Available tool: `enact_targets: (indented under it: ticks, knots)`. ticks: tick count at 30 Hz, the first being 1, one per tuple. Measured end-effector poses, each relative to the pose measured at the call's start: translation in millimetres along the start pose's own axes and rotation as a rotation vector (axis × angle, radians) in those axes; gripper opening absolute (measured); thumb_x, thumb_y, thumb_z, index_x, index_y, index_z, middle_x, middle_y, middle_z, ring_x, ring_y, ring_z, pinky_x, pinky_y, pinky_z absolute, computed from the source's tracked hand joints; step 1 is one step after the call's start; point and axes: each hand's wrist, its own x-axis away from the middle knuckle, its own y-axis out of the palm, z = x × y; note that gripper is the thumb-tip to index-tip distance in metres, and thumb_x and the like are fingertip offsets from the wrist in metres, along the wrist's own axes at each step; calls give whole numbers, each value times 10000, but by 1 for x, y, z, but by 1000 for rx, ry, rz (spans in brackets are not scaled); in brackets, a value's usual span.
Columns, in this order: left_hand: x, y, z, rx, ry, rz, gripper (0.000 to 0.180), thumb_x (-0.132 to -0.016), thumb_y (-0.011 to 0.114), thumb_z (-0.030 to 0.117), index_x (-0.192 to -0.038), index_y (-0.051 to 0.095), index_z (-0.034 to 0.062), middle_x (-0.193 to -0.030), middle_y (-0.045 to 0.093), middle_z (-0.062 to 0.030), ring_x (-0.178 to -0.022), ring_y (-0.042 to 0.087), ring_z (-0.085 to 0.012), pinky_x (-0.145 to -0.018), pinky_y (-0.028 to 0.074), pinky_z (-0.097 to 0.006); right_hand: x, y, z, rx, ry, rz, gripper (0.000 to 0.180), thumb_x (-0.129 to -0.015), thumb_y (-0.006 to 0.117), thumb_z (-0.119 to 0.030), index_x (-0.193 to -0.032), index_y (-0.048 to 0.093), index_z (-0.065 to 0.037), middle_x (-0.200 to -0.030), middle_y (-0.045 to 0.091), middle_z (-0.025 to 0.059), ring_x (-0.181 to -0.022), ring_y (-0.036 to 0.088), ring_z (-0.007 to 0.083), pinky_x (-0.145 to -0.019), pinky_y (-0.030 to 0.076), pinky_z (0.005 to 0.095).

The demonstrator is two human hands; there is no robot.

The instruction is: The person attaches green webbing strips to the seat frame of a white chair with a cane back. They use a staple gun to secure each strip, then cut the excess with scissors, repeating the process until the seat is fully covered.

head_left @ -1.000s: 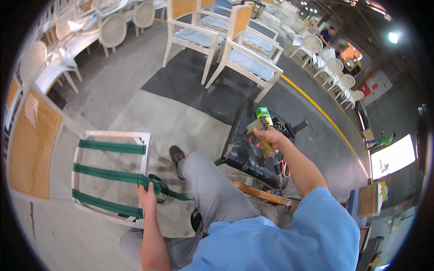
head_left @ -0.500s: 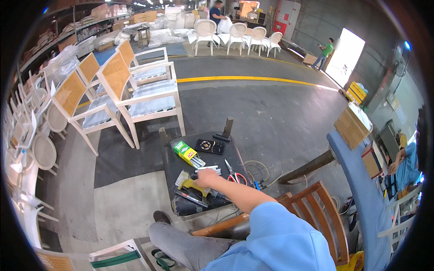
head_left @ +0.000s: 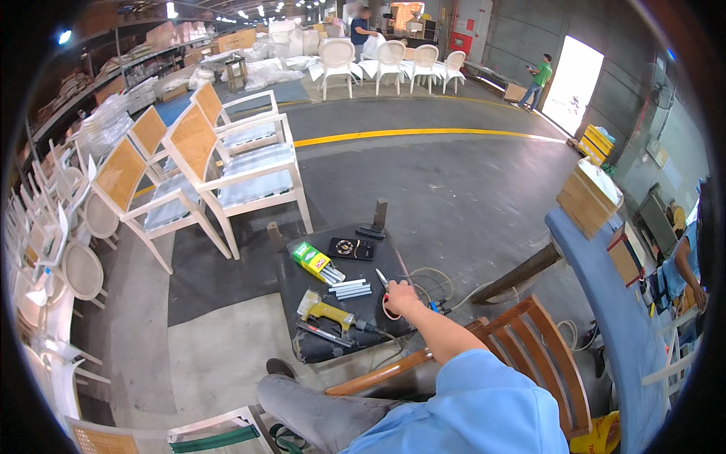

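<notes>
Right hand (head_left: 404, 297) at metal scissors with red handles (head_left: 382, 280), near right edge of black padded surface (head_left: 318, 349); cannot tell whether fingers clamp. Left hand unseen. Yellow air stapler (head_left: 330, 311) already lying near surface's near-left corner; green webbing strap (head_left: 215, 440) spans white chair frame (head_left: 257, 425).

The place is a furniture workshop: pale cane-backed armchairs (head_left: 193, 140) stand grouped on the floor (head_left: 454, 185), round-backed chairs (head_left: 390, 62) line up beyond a yellow floor line (head_left: 401, 133), laden shelves (head_left: 113, 72) rise behind, and a yellow fastening gun (head_left: 325, 309) lies near scissors (head_left: 382, 278).
</notes>
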Motion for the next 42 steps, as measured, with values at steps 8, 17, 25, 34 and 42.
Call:
enact_targets:
  ticks: [8,17,25,34,42]
  knots:
    - [-34,-5,-21,222,166,143,573,-991,651,379,-1449,532,57,-1129,690,-120,-865,673,-294,-649,572,-448,-24,-1,13,91,-162,168,508,-905,678,-360,-1274,553,-33,-1171,682,283,-1129,675,426,-945,543,511]
    - [5,-42,40,647,8,-10,222,-1027,608,254,-1107,662,55,-926,733,-116,-735,668,-278,-719,571,-407,44,-8,-51,-422,-574,-64,645,-800,858,-185,-1365,602,-10,-1075,736,149,-921,709,258,-855,531,356]
    - [30,-47,45,720,202,-80,266,-1018,601,246,-1168,647,31,-1079,756,-119,-747,695,-263,-718,595,-377,207,84,-280,108,-1914,-398,530,-782,844,-374,-1209,654,-123,-1005,679,162,-986,656,385,-844,518,475]
    - [51,-43,50,695,218,-12,329,-1023,604,265,-1224,632,6,-1125,749,-138,-752,721,-258,-712,619,-368,241,217,-367,756,-2369,-607,516,-834,788,-422,-1243,636,-146,-1096,659,121,-1137,624,315,-979,469,456]
    - [55,-45,53,679,204,19,323,-1018,618,232,-1243,613,0,-1100,753,-118,-700,704,-218,-667,610,-350,261,248,-380,832,-2522,-640,465,-841,766,-309,-1264,642,-164,-1082,671,88,-1127,632,299,-979,472,447]
